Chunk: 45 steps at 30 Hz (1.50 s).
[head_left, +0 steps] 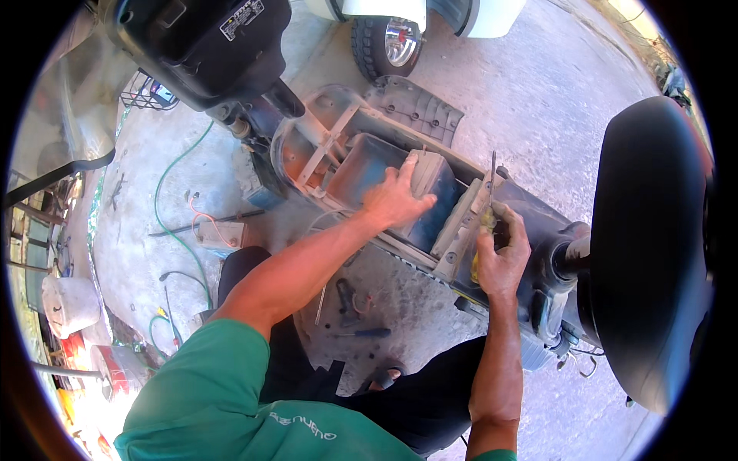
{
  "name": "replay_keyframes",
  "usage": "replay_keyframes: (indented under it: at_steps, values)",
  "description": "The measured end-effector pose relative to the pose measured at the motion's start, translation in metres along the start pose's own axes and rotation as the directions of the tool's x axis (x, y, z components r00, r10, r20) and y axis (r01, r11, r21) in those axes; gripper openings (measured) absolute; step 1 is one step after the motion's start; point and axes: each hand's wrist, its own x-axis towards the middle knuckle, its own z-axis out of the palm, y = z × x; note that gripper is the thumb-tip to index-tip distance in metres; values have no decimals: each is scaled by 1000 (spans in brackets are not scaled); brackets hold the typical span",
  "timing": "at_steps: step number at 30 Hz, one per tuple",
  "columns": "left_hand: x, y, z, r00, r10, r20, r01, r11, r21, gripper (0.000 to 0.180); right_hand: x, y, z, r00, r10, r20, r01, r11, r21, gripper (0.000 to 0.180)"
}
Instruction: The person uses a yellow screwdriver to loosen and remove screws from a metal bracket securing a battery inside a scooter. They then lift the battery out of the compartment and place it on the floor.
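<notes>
The left hand (396,198) lies spread, palm down, on the grey battery box (427,178) set in the opened scooter frame (323,146). The right hand (501,253) is wrapped around a yellow-handled screwdriver (489,201), its shaft standing upright just beside the box. A blue-handled screwdriver (367,333) lies on the concrete floor (530,92) below.

Left hand (396,198) on scooter battery box (430,178), right hand (501,257) gripping screwdriver (490,192)
</notes>
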Motion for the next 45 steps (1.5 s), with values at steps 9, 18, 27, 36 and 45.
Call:
replay_keyframes:
  at_steps: [9, 18, 27, 36, 45]
  values:
    - [19, -20, 17, 999, -28, -32, 19, 972, -232, 121, 2, -9, 11, 997, -73, -15, 70, 989, -129, 42]
    - [12, 33, -15, 996, -69, 55, 72, 997, -41, 117, -1, 2, 31, 971, -215, -107, 168, 927, -336, 37]
    - [-24, 62, -132, 992, 125, -10, -125, 992, -26, 110, 1, 9, 27, 957, -282, -66, 240, 901, -361, 43]
    - [-110, 12, -251, 995, 47, -93, -47, 999, 9, 105, -1, 12, 31, 979, -196, -49, 164, 913, -374, 36]
    - [-167, -152, -314, 938, -330, -110, 332, 943, 7, 104, 1, 7, 32, 1000, 6, 0, -6, 937, -349, 39]
